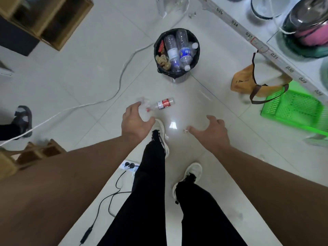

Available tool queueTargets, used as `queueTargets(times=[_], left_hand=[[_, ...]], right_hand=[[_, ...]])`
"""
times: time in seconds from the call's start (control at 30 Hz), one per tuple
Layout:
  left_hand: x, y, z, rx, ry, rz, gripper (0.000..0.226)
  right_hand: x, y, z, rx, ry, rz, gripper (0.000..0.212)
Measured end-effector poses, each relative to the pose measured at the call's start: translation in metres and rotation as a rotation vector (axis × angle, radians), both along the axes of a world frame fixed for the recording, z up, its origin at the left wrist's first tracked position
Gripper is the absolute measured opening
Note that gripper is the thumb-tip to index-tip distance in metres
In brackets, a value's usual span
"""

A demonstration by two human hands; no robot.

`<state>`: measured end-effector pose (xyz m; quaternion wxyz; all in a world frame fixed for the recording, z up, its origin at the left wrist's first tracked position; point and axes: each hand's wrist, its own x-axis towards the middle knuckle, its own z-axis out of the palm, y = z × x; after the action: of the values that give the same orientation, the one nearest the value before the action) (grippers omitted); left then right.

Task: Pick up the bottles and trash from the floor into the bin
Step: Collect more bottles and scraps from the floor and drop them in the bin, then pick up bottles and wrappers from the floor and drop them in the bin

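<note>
A round bin [158, 50] with a black liner stands on the tiled floor ahead, holding several clear plastic bottles and some wrappers. My left hand [135, 121] is closed around a clear, blurred plastic bottle [144, 113]. Just beyond its fingers a red-labelled bottle [165, 103] lies on its side on the floor, its red cap pointing toward my hand. My right hand [212, 133] hovers open with fingers spread and holds nothing. A tiny pale scrap [186, 130] lies on the floor beside its thumb. My white shoes stand below the hands.
A green plastic crate [292, 109] and a tan bag [246, 82] sit at the right under a numbered shelf edge. A white cable [99, 102] crosses the floor on the left. A power strip [128, 165] lies by my left leg. Another person's sandalled foot [23, 119] is at far left.
</note>
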<state>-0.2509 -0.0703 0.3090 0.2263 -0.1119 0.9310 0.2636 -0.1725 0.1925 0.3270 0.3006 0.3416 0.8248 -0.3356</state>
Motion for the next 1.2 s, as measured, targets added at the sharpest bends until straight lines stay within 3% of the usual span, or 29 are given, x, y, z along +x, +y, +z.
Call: queueTargets(times=[0.3,0.77,1.07,1.2], left_hand=[[0.063,-0.026,0.001,-0.034,-0.033,0.112,0.085],[0.027,-0.104,-0.064,0.033,-0.102,0.167,0.088],[-0.032,-0.131,-0.165,0.034,-0.110,0.078,0.088],[-0.059,-0.122,-0.235,0.041,-0.094,0.063,0.086]], right_hand=[[0.027,-0.008,0.000,0.005,0.025,0.149,0.111],[-0.035,-0.099,-0.042,0.025,-0.040,0.236,0.113],[-0.100,-0.139,-0.150,0.023,-0.017,0.272,0.107],[-0.124,-0.141,-0.224,0.039,0.025,0.397,0.104]])
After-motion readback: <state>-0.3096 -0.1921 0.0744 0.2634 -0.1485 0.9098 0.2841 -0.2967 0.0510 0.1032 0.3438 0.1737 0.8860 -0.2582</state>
